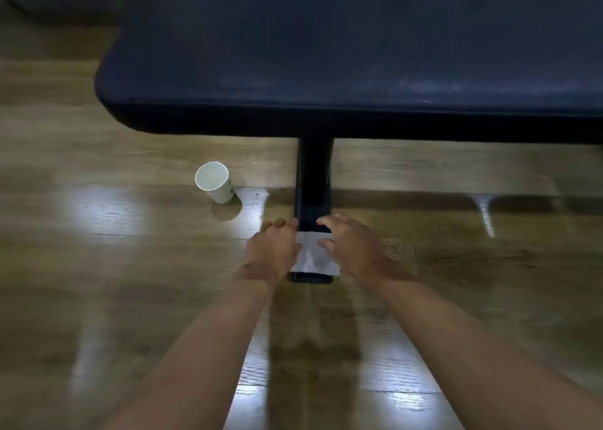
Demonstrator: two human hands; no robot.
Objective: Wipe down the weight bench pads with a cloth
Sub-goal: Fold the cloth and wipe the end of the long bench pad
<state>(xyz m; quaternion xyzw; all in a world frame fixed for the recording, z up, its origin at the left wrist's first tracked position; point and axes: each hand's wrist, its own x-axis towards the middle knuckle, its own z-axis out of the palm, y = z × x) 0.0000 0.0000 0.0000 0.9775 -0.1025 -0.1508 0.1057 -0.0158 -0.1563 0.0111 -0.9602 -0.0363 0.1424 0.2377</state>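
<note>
Readable text: I find none anywhere.
Paper cup: I see a small dark mark, illegible.

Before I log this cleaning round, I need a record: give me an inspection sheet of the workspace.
Surface: wooden floor, glossy with light glare.
Job's things: white cloth lying on the black frame foot; dark bench pad above, faint specks.
Clutter: white paper cup upright on the floor, left of the foot.
Hands: left hand and right hand at the cloth's sides, fingers spread.
Cables: nothing seen.
Surroundings: dim, blurred.
</note>
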